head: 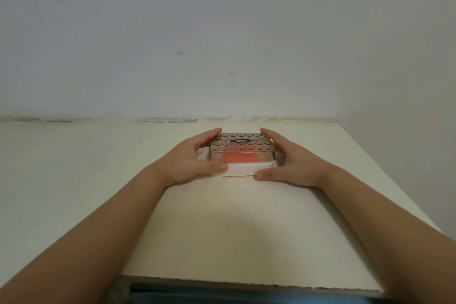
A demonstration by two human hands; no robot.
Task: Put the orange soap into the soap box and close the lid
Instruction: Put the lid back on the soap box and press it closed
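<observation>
The soap box (240,171) has a white base and stands on the pale table (237,224), far from me and near the wall. Its clear smoky lid (241,145) with a dimpled top lies down over the base. The orange soap (242,157) shows through the lid's front wall, inside the box. My left hand (195,158) cups the box's left end, fingers at the lid's far corner and thumb on the front of the base. My right hand (288,160) cups the right end the same way.
A bare whitish wall (222,44) rises right behind the table. The table's right edge (385,180) runs diagonally towards me, and its front edge (246,282) lies close to my body, with something blue below it.
</observation>
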